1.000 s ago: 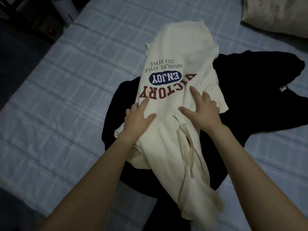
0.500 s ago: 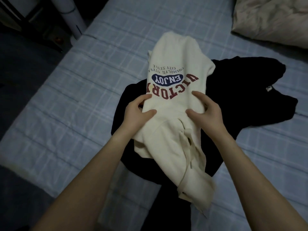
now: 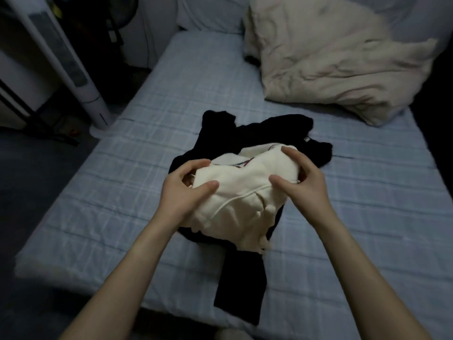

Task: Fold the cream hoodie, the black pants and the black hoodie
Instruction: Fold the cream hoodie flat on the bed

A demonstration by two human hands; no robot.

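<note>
- I am gripping the cream hoodie [image 3: 240, 192] as a loose, half-folded bundle. My left hand [image 3: 182, 190] is curling round its left edge and my right hand [image 3: 304, 182] round its right edge. Both thumbs are pressing on top, and the hands are staying apart with the bundle between them.
- The cream hoodie is lying on the black clothes [image 3: 245, 136], touching them. I cannot tell which dark part is hoodie and which is pants.
- The bundle is looking lumpy, so easing either grip is likely to let the fold spring open.
- A drawstring [image 3: 228, 202] is trailing across the hoodie's front and could get trapped inside the next fold.
- Lifting the cream hoodie carelessly could drag the dark cloth beneath it.
- Nearer me than the cream hoodie, a black strip [image 3: 241, 285] is reaching the near edge of the blue checked bed [image 3: 122, 192] and could slide off.
- Bare sheet is lying open left and right of the cream hoodie, giving room to set it down.
- Beyond the cream hoodie, well apart, a crumpled beige duvet [image 3: 331, 65] is taking up the far right.
</note>
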